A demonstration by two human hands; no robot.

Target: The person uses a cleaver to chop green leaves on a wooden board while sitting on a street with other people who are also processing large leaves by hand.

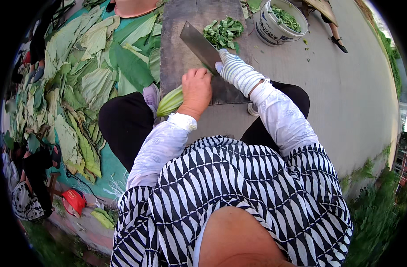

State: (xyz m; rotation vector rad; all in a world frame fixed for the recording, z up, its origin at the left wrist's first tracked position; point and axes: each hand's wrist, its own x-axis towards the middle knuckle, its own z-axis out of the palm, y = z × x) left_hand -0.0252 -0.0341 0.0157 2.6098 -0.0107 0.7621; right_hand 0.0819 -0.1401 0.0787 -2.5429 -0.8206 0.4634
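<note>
My bare left hand [197, 90] is closed around a rolled bundle of green leaves [170, 101], pressing it near the front edge of a worn wooden board [177, 55]. The bundle's pale-ribbed end sticks out past the board toward me. In a striped white glove, my right hand [238, 72] grips a broad cleaver [198, 46]. Its blade slants up to the left, with the lower part close beside my left fingertips; the handle is hidden in my fist. Farther up the board lies a heap of cut green leaf strips [223, 32].
Large, partly wilted leaves [96, 84] cover a green sheet at left. A white bucket [268, 33] of cut greens stands right of the board. A copper-coloured basin [134, 6] is at the far edge, a red bag [73, 201] at lower left. Other people's legs [335, 33] show nearby.
</note>
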